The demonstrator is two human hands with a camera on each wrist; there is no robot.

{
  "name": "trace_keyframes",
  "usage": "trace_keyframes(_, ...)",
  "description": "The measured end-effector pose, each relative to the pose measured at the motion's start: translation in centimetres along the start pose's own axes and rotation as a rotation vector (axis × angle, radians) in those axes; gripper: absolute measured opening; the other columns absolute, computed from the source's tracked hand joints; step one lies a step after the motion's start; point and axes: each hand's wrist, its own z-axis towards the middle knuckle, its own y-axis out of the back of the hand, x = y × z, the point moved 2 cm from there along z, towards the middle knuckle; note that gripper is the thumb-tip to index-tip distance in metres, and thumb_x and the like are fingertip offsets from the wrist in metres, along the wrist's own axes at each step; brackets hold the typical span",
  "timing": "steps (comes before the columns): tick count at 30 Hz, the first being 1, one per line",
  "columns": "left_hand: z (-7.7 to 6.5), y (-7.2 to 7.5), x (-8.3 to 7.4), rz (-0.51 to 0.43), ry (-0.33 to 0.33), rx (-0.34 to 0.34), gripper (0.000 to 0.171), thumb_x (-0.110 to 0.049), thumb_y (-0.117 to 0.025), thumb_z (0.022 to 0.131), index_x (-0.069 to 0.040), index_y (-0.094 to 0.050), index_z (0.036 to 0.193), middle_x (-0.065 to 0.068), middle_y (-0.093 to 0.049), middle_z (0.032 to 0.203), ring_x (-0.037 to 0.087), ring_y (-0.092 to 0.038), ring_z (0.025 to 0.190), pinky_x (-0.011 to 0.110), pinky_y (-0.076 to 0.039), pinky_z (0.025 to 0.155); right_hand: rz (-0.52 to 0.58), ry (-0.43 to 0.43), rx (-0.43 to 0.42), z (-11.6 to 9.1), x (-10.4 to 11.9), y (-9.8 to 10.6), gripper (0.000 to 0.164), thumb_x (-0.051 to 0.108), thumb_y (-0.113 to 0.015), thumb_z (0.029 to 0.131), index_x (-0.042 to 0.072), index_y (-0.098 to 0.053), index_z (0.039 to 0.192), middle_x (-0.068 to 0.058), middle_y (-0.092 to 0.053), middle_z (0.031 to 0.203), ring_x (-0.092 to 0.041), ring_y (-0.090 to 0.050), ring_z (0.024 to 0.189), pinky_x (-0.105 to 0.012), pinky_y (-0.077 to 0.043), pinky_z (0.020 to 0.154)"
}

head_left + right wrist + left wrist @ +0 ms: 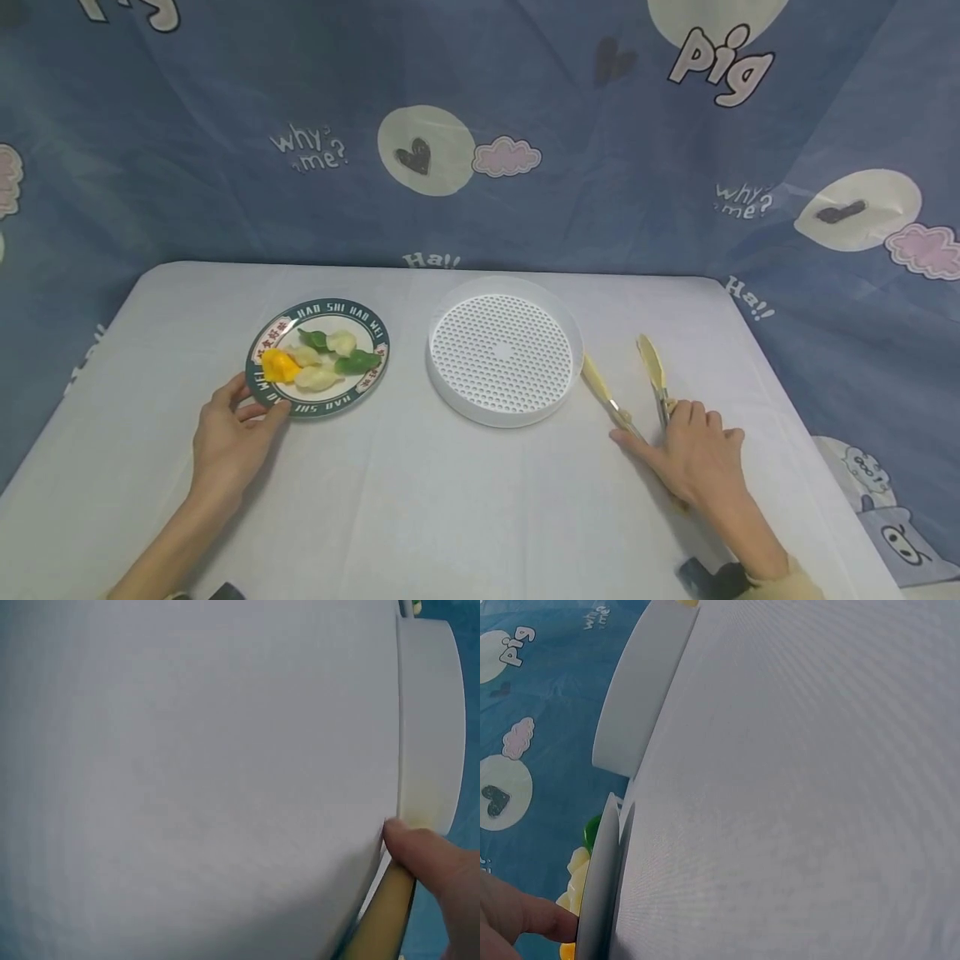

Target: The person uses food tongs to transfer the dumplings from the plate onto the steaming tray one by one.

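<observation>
My left hand holds the near-left rim of a round plate, thumb at the front edge and fingers at the left side. The plate has a green lettered border and carries several dumpling-shaped pieces: a yellow one, green ones and pale ones. On the right, my right hand grips a pair of tongs with pale yellow tips and metal arms. Its thumb lies along one arm, the fingers over the other, and the tips stand spread apart. The palm hides part of the tongs.
Between the hands stands a round white steamer tray with a raised wall and a perforated base. The left tong tip lies close by its right side. A white cloth covers the table, and a blue printed curtain hangs behind.
</observation>
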Motion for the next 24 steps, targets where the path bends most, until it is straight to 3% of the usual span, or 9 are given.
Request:
trace_keyframes(3, 0.01, -0.07, -0.03, 0.002, -0.002, 0.002, 0.084, -0.019, -0.067, 0.104, 0.005, -0.019, 0.169, 0.033, -0.042, 0.160, 0.038, -0.058, 0.122, 0.004, -0.042, 0.064, 0.016, -0.016, 0.004, -0.34, 0.00, 0.03, 0.092, 0.086, -0.060, 0.089, -0.006, -0.052, 0.091, -0.019, -0.050, 0.079, -0.037, -0.052, 0.076, -0.056, -0.039, 0.064)
trace_keyframes(7, 0.02, -0.05, -0.08, 0.007, -0.006, 0.000, 0.084, -0.018, -0.067, 0.104, 0.006, -0.019, 0.169, 0.033, -0.042, 0.160, 0.038, -0.058, 0.122, 0.003, -0.041, 0.063, 0.025, -0.032, -0.009, -0.67, 0.00, 0.23, 0.098, 0.081, -0.056, 0.095, -0.016, -0.056, 0.106, -0.029, -0.059, 0.088, -0.047, -0.060, 0.085, -0.070, -0.045, 0.073)
trace_keyframes(9, 0.01, -0.03, -0.10, 0.005, -0.004, -0.003, 0.084, -0.018, -0.067, 0.104, 0.006, -0.019, 0.169, 0.033, -0.042, 0.160, 0.038, -0.058, 0.122, 0.003, -0.041, 0.063, 0.032, -0.037, -0.031, -0.72, -0.03, 0.42, 0.098, 0.079, -0.055, 0.096, -0.018, -0.056, 0.111, -0.030, -0.062, 0.087, -0.046, -0.063, 0.084, -0.069, -0.046, 0.073)
trace_keyframes(14, -0.02, -0.08, -0.02, 0.004, -0.002, -0.012, 0.084, -0.018, -0.067, 0.104, 0.006, -0.020, 0.169, 0.033, -0.042, 0.159, 0.037, -0.058, 0.121, 0.003, -0.041, 0.063, 0.022, -0.009, -0.148, -0.67, -0.09, 0.82, 0.081, 0.073, -0.059, 0.097, -0.007, -0.056, 0.092, -0.015, -0.053, 0.065, -0.031, -0.054, 0.061, -0.049, -0.039, 0.059)
trace_keyframes(17, -0.03, -0.09, 0.02, 0.003, -0.009, -0.015, 0.084, -0.019, -0.067, 0.104, 0.006, -0.020, 0.168, 0.033, -0.042, 0.158, 0.036, -0.059, 0.120, 0.004, -0.042, 0.063, -0.001, 0.021, -0.233, -0.59, -0.08, 0.88, 0.075, 0.072, -0.063, 0.096, -0.001, -0.053, 0.083, -0.010, -0.047, 0.059, -0.027, -0.048, 0.055, -0.045, -0.033, 0.056)
trace_keyframes(24, -0.14, -0.01, 0.06, -0.004, -0.013, -0.010, 0.084, -0.020, -0.067, 0.103, 0.005, -0.021, 0.169, 0.032, -0.042, 0.159, 0.036, -0.060, 0.121, 0.003, -0.042, 0.064, -0.031, 0.073, -0.419, -0.91, -0.16, 0.98, 0.082, 0.070, -0.069, 0.090, -0.011, -0.058, 0.087, -0.019, -0.050, 0.068, -0.039, -0.052, 0.060, -0.057, -0.040, 0.059)
